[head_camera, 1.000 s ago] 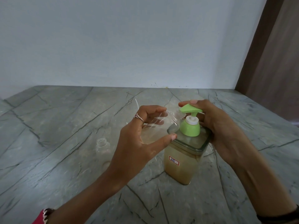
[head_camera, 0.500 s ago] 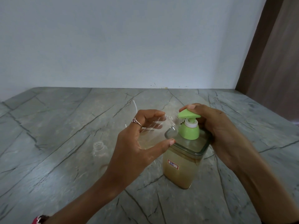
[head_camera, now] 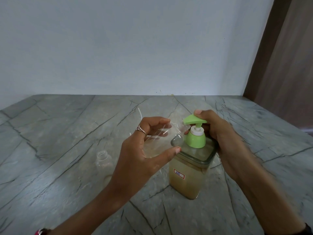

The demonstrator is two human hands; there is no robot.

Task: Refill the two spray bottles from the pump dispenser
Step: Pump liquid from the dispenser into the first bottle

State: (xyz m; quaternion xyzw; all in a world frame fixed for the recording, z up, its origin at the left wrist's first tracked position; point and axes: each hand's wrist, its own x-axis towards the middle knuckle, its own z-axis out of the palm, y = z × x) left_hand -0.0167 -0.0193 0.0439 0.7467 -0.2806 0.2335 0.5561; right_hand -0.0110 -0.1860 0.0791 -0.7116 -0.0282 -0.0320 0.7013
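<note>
Right hand (head_camera: 220,133) presses pump dispenser (head_camera: 189,167), its label (head_camera: 179,173) illegible.

Two clear bottles, both uncapped: one (head_camera: 160,138) tipped on its side in the left hand (head_camera: 142,155), the other (head_camera: 104,161) standing on the counter (head_camera: 50,133). One pump dispenser (head_camera: 191,167) with one green pump head (head_camera: 194,121) and one small label (head_camera: 179,173) on its side. Two hands in all, counting the right hand (head_camera: 225,141). One ring (head_camera: 139,128), on the left one. One thin white tube (head_camera: 140,114) shows behind.
</note>
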